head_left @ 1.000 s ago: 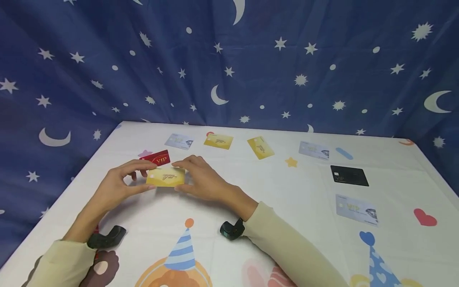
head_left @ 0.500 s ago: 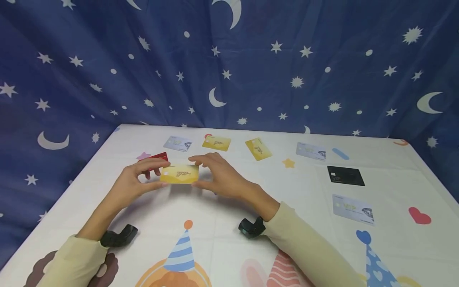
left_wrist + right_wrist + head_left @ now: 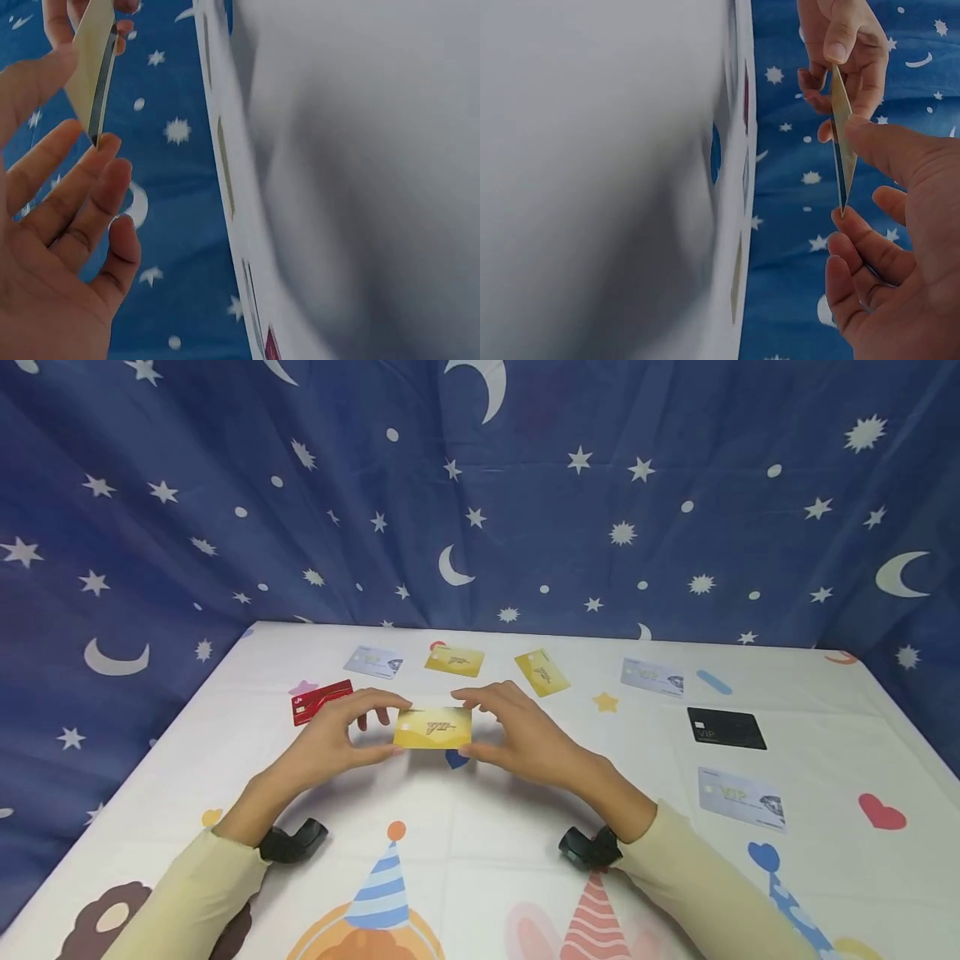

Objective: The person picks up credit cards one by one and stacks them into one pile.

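A gold VIP card (image 3: pixel 432 728) is held up above the table, its printed face toward the head camera. My left hand (image 3: pixel 341 735) pinches its left end between thumb and fingers. At the opposite end my right hand (image 3: pixel 528 735) grips the card by its corners in the same way. Both wrist views show the card nearly edge-on: the left wrist view has the card (image 3: pixel 94 64) between thumb and fingertips, and the right wrist view shows the card (image 3: pixel 843 142) spanning the two hands. Behind my left hand, a red card (image 3: pixel 318 700) lies partly covered.
Along the back of the white tablecloth (image 3: pixel 480 827) lie a silver card (image 3: pixel 373 662), a gold card (image 3: pixel 454 661), a tilted gold card (image 3: pixel 542 672) and another silver card (image 3: pixel 652 677). To the right are a black card (image 3: pixel 726 728) and a silver card (image 3: pixel 742 797). A starry blue curtain (image 3: pixel 555 527) stands behind.
Both hands have carried the gold card to the right, from in front of the red card toward the table's middle. More of the red card shows now. The other cards stay put.
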Demonstrator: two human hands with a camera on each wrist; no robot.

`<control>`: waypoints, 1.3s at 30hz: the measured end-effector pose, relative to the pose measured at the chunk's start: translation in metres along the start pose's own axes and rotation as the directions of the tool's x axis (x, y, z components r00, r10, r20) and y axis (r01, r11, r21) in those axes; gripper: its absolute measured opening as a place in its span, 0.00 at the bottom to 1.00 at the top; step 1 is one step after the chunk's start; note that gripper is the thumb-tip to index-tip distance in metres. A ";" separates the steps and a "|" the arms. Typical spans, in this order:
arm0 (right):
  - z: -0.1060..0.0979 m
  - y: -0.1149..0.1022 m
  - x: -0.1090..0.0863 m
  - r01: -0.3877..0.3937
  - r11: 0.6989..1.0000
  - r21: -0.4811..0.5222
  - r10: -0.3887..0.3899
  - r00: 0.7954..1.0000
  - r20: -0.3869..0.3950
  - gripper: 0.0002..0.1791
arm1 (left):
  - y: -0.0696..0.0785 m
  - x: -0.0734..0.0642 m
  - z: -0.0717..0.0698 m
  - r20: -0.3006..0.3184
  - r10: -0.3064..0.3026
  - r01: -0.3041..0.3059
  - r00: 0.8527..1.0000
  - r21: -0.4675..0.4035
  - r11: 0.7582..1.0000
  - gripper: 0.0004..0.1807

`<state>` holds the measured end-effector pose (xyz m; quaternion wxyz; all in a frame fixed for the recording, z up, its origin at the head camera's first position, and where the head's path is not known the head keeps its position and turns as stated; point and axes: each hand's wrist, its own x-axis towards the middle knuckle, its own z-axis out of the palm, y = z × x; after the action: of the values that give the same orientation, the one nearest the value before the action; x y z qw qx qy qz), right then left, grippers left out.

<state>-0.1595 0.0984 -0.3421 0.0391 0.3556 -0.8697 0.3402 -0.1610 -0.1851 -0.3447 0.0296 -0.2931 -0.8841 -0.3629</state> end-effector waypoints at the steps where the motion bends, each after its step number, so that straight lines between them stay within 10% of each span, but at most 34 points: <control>1: -0.002 0.002 -0.004 -0.008 1.000 -0.004 0.008 1.000 -0.006 0.34 | 0.002 0.003 0.004 0.006 0.001 -0.001 1.000 -0.012 1.000 0.30; 23: -0.031 0.042 -0.055 -0.141 0.990 0.004 0.141 0.989 -0.034 0.37 | 0.030 0.053 0.068 0.032 0.046 -0.042 0.998 -0.106 0.993 0.18; 39: -0.031 0.061 -0.062 -0.191 0.981 0.022 0.191 0.982 -0.012 0.39 | 0.024 0.055 0.089 0.086 0.013 -0.007 0.996 -0.067 0.998 0.19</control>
<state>-0.1580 0.1858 -0.3726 0.0086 0.2687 -0.8958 0.3540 -0.1795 -0.0861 -0.3808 -0.0166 -0.3136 -0.8704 -0.3791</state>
